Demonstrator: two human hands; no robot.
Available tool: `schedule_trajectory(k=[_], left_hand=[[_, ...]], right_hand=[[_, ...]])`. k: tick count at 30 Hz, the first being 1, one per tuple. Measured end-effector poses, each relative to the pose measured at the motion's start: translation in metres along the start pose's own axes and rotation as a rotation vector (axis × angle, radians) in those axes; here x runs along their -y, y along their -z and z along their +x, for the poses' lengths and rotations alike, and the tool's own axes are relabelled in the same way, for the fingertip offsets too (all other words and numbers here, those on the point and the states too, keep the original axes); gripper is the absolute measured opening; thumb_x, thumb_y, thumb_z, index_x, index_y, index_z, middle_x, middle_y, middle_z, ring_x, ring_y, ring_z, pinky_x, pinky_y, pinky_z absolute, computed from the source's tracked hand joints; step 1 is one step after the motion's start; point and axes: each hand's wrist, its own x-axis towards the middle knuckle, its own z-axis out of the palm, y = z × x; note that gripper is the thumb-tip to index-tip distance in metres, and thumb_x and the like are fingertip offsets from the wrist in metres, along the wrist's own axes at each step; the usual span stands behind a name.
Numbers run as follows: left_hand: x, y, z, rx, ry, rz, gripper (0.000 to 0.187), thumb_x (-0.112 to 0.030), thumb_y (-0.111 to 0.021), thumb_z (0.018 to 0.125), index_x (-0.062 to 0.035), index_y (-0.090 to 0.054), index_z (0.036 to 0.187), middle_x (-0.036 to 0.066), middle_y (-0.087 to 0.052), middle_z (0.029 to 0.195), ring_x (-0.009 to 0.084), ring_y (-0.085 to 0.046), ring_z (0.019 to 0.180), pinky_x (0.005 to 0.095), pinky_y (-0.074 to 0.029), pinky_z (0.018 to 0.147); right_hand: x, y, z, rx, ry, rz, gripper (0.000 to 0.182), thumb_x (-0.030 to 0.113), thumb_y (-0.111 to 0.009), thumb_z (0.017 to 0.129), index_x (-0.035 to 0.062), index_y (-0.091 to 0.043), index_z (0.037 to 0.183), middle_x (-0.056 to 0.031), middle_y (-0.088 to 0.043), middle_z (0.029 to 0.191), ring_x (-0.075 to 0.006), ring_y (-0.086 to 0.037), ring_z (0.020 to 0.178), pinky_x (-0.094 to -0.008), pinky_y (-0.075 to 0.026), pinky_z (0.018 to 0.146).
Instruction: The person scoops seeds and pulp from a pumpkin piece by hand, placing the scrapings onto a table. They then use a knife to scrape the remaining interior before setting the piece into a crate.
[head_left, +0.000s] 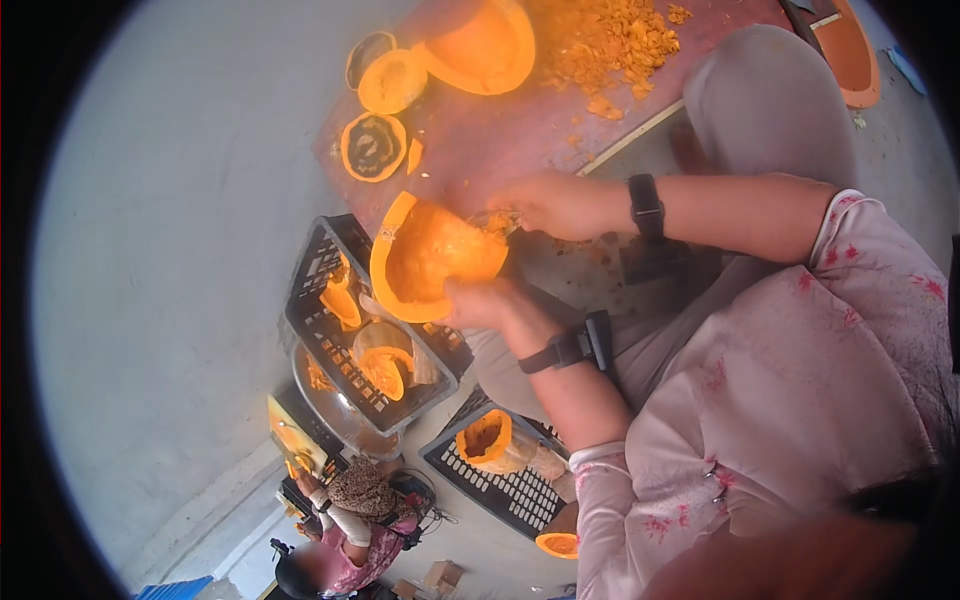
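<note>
My left hand (482, 303) is closed on the lower rim of a large hollowed pumpkin piece (425, 255), its orange inner side turned up. My right hand (562, 205) grips a small metal tool (513, 220) at the pumpkin's right edge; loose orange pulp sits around the tool's end, and its exact shape is partly hidden. A band is on each wrist. Beyond my right hand, a red board (470, 150) carries another large pumpkin half (485, 45), a heap of scraped pulp (610, 50), and several cut round end pieces (374, 147).
A black crate (345, 375) holding cut pumpkin stands beside the board, above a metal basin (345, 425). A second crate (495, 500) holds a hollow pumpkin (487, 440). Another person (350, 530) works at the bottom left. My bent knee (770, 100) is beside the board.
</note>
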Motion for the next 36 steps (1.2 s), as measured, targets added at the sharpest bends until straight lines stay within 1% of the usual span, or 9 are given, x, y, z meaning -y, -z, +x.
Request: schedule_trajectory(k=[4, 7, 10, 16, 20, 23, 25, 28, 36], left_hand=[[0.006, 0.002, 0.002, 0.070, -0.062, -0.031, 0.055, 0.010, -0.046, 0.076, 0.0035, -0.044, 0.130, 0.018, -0.052, 0.128, 0.0303, -0.056, 0.111, 0.0422, -0.048, 0.095], [0.011, 0.006, -0.002, 0.183, -0.192, -0.004, 0.056, 0.010, -0.046, 0.077, 0.0033, -0.040, 0.133, 0.019, -0.051, 0.129, 0.0308, -0.055, 0.113, 0.0419, -0.046, 0.098], [0.012, 0.009, -0.008, 0.265, -0.343, 0.163, 0.053, 0.002, -0.050, 0.083, 0.0037, -0.037, 0.134, 0.021, -0.049, 0.130, 0.0321, -0.054, 0.113, 0.0411, -0.047, 0.095], [0.003, 0.002, -0.016, 0.341, -0.648, 0.305, 0.050, -0.009, -0.058, 0.089, 0.0050, -0.038, 0.133, 0.021, -0.048, 0.129, 0.0315, -0.052, 0.115, 0.0396, -0.046, 0.095], [-0.005, -0.007, -0.022, 0.386, -0.786, 0.320, 0.046, -0.011, -0.058, 0.092, 0.0042, -0.041, 0.132, 0.018, -0.049, 0.125, 0.0302, -0.052, 0.113, 0.0394, -0.043, 0.098], [-0.002, -0.008, -0.017, 0.448, -0.875, 0.369, 0.047, 0.010, -0.050, 0.086, 0.0019, -0.042, 0.131, 0.014, -0.050, 0.126, 0.0250, -0.051, 0.112, 0.0365, -0.041, 0.098], [0.003, -0.008, -0.019, 0.468, -0.785, 0.324, 0.046, 0.010, -0.049, 0.086, 0.0024, -0.042, 0.131, 0.014, -0.051, 0.125, 0.0246, -0.051, 0.111, 0.0363, -0.041, 0.098], [0.009, -0.005, -0.017, 0.494, -0.721, 0.295, 0.047, 0.010, -0.050, 0.086, 0.0029, -0.042, 0.131, 0.014, -0.052, 0.124, 0.0242, -0.052, 0.110, 0.0362, -0.041, 0.098], [0.009, -0.009, -0.025, 0.497, -0.599, 0.227, 0.044, 0.008, -0.051, 0.086, 0.0028, -0.045, 0.129, 0.014, -0.052, 0.124, 0.0237, -0.052, 0.110, 0.0360, -0.042, 0.098]], right_hand=[[0.012, 0.002, 0.001, 0.078, -0.225, 0.068, 0.053, 0.014, -0.061, 0.081, -0.0068, -0.049, 0.128, -0.0251, -0.061, 0.113, -0.0316, -0.059, 0.108, -0.0360, -0.047, 0.089], [-0.032, -0.019, 0.015, 0.038, -0.014, 0.037, 0.057, 0.012, -0.063, 0.081, 0.0025, -0.045, 0.135, -0.0129, -0.063, 0.097, -0.0193, -0.061, 0.090, -0.0321, -0.049, 0.079], [-0.046, -0.030, 0.020, -0.116, 0.045, 0.010, 0.054, 0.010, -0.064, 0.079, 0.0013, -0.048, 0.130, -0.0144, -0.064, 0.106, -0.0223, -0.061, 0.097, -0.0334, -0.048, 0.083], [-0.022, -0.008, 0.029, 0.213, -0.073, 0.035, 0.060, 0.016, -0.071, 0.070, -0.0042, -0.053, 0.124, -0.0205, -0.064, 0.110, -0.0283, -0.061, 0.103, -0.0340, -0.047, 0.087], [-0.024, -0.007, 0.033, 0.185, -0.012, 0.086, 0.037, 0.015, -0.068, 0.075, 0.0008, -0.061, 0.108, -0.0172, -0.066, 0.095, -0.0269, -0.064, 0.091, -0.0354, -0.048, 0.079], [-0.024, 0.002, 0.036, 0.178, 0.031, -0.016, 0.027, 0.013, -0.066, 0.074, -0.0003, -0.064, 0.097, -0.0193, -0.066, 0.087, -0.0304, -0.064, 0.083, -0.0375, -0.049, 0.073], [-0.035, 0.003, 0.041, 0.174, 0.063, -0.159, 0.022, 0.011, -0.066, 0.073, -0.0014, -0.065, 0.091, -0.0211, -0.065, 0.082, -0.0331, -0.064, 0.078, -0.0393, -0.049, 0.069], [-0.028, 0.010, 0.036, 0.126, 0.012, -0.221, 0.035, 0.017, -0.068, 0.066, -0.0016, -0.067, 0.095, -0.0225, -0.066, 0.093, -0.0361, -0.063, 0.094, -0.0407, -0.050, 0.080], [-0.022, 0.012, 0.035, 0.134, -0.050, -0.256, 0.036, 0.023, -0.069, 0.069, 0.0000, -0.067, 0.096, -0.0216, -0.067, 0.095, -0.0354, -0.063, 0.097, -0.0410, -0.049, 0.084]])
